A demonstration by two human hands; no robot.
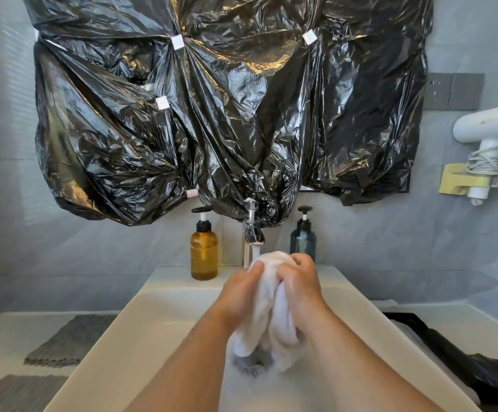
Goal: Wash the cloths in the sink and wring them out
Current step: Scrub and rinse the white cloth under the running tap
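Black plastic sheeting (227, 108) covers most of the grey wall on my feed. Below it sits the white sink (158, 316), suds in its basin. Folded grey cloths (69, 340) lie on the counter to its left. Over the basin, the white cloth (268, 304) is bunched upright, its lower end trailing into the foam. I see the left hand (242, 292) and right hand (301, 286) both gripping it, fingers curled tight. Amber bottle (204, 254) and blue bottle (302, 242) flank the running faucet (253, 233).
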